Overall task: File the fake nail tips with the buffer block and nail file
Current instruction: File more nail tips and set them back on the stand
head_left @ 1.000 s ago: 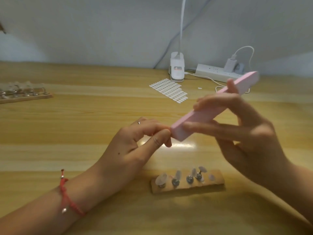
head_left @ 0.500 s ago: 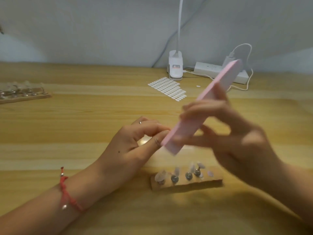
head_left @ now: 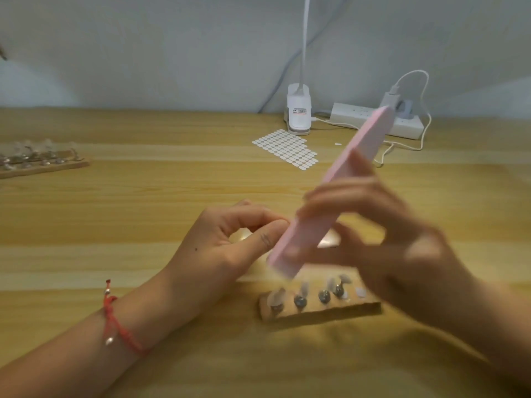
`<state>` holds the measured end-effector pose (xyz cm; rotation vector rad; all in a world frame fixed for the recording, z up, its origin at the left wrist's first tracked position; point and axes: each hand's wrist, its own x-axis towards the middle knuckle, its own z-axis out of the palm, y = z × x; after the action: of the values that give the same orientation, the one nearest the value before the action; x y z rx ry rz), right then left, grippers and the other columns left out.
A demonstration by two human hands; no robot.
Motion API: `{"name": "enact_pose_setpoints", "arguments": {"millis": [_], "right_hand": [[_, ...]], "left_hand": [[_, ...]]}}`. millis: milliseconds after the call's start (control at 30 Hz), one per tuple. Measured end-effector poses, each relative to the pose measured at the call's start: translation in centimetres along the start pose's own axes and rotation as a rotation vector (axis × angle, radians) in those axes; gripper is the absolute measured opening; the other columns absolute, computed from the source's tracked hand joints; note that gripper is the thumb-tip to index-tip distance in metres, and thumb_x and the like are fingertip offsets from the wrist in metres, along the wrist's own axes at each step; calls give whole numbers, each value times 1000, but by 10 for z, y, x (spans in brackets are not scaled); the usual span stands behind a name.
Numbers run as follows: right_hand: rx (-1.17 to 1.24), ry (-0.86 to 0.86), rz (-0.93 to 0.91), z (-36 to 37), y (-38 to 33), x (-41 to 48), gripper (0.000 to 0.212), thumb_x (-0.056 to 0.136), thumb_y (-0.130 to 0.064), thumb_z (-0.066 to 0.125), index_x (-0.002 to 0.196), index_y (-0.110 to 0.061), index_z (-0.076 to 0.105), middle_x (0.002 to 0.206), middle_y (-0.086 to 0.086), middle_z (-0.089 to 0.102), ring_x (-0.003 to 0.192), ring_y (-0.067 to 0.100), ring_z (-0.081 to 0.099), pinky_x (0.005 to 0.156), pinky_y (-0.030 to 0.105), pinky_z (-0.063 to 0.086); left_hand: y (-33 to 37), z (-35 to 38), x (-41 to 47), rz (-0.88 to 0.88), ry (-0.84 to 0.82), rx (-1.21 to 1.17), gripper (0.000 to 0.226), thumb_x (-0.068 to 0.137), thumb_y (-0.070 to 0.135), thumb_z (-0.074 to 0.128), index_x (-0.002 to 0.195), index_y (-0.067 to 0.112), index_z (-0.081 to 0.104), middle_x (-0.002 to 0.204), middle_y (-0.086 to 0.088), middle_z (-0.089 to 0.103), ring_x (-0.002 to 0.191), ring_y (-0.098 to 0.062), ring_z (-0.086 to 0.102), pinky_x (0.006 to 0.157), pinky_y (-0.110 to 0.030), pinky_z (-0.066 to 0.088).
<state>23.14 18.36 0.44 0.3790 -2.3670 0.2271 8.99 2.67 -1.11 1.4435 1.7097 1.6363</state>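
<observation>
Several translucent fake nail tips (head_left: pixel 276 297) stand on small metal pegs in a short wooden strip (head_left: pixel 362 309), nearest us on the light wooden table (head_left: pixel 115 225). Just above it we see our left hand (head_left: pixel 227 248), a red cord bracelet (head_left: pixel 115 326) at its wrist. Its thumb and forefinger are pinched tip to tip against the side of the pink rectangular buffer block (head_left: pixel 356 150); what they pinch is hidden, so we cannot tell. Our right hand (head_left: pixel 388 248), blurred, grips the block around its middle, fingers curled across it. The block is plain, matte and unmarked. It tilts up and away to the right, its lower end just over the strip. Beyond lie a sheet of white oval stickers (head_left: pixel 287 149), a white lamp clamp (head_left: pixel 298 110) whose label we cannot read, and a white power strip (head_left: pixel 365 116).
</observation>
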Motion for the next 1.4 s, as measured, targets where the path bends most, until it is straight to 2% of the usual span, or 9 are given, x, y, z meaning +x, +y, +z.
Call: {"name": "enact_pose_setpoints", "arguments": {"millis": [400, 500, 700, 867, 967, 1033, 1133, 1267, 1400], "right_hand": [[17, 115, 87, -5, 12, -3, 34, 89, 11, 51, 108, -15, 64, 107, 11, 59, 109, 22, 54, 101, 65, 40], [79, 96, 21, 4, 2, -5, 36, 88, 13, 52, 103, -15, 69, 94, 13, 62, 96, 25, 59, 110, 51, 40], [-71, 216, 366, -15, 47, -17, 60, 81, 29, 55, 109, -22, 64, 103, 11, 61, 102, 31, 60, 91, 37, 49], [34, -232, 461, -2, 52, -17, 50, 101, -17, 52, 142, -42, 38, 152, -11, 41, 146, 5, 26, 122, 33, 16], [39, -441, 491, 12, 44, -15, 43, 97, -50, 34, 139, -47, 42, 140, -11, 51, 134, 4, 39, 124, 43, 9], [-56, -412, 471, 9, 45, -16, 44, 94, -50, 40, 131, -37, 60, 119, -5, 59, 113, 12, 53, 118, 42, 24], [-87, -296, 546, 0, 51, -17, 32, 88, -34, 58, 120, -32, 59, 113, -7, 50, 95, 10, 56, 87, 34, 50], [38, -12, 595, -12, 52, -18, 30, 96, -27, 57, 124, -34, 50, 113, -3, 57, 97, 4, 55, 88, 24, 49], [57, 40, 387, -11, 32, -13, 41, 97, -25, 50, 137, -22, 47, 123, -1, 54, 109, 5, 52, 96, 8, 42]], "left_hand": [[7, 2, -1, -60, -24, -117, 13, 80, 22, 66, 70, 16, 73, 70, 11, 69, 76, -2, 64, 74, -10, 43], [8, 3, -1, -63, -17, -107, 14, 81, 23, 64, 72, 24, 74, 71, 8, 68, 76, -3, 64, 74, -9, 42], [7, 2, 0, -126, 61, -198, 21, 80, 24, 59, 71, 19, 77, 67, 7, 67, 67, 2, 58, 66, -6, 43], [5, 2, 3, -169, 122, -226, 14, 79, 32, 68, 77, 21, 78, 70, 9, 69, 70, 4, 60, 67, -5, 43], [4, 3, 2, -163, 100, -196, 12, 79, 28, 67, 80, 22, 78, 72, 12, 70, 72, 6, 61, 68, -4, 43], [3, 2, 1, -163, 106, -206, 17, 78, 27, 62, 79, 21, 78, 74, 11, 71, 72, 7, 61, 68, -5, 43], [3, 1, 2, -171, 107, -216, 19, 80, 28, 59, 77, 20, 76, 76, 9, 70, 73, 3, 60, 69, -9, 45], [1, 2, 3, -185, 109, -199, 22, 90, 32, 59, 80, 19, 73, 75, 6, 69, 70, -5, 59, 67, -14, 47], [1, 3, 3, -182, 105, -202, 23, 81, 34, 55, 81, 19, 74, 73, 5, 69, 67, -4, 58, 65, -13, 46]]}}
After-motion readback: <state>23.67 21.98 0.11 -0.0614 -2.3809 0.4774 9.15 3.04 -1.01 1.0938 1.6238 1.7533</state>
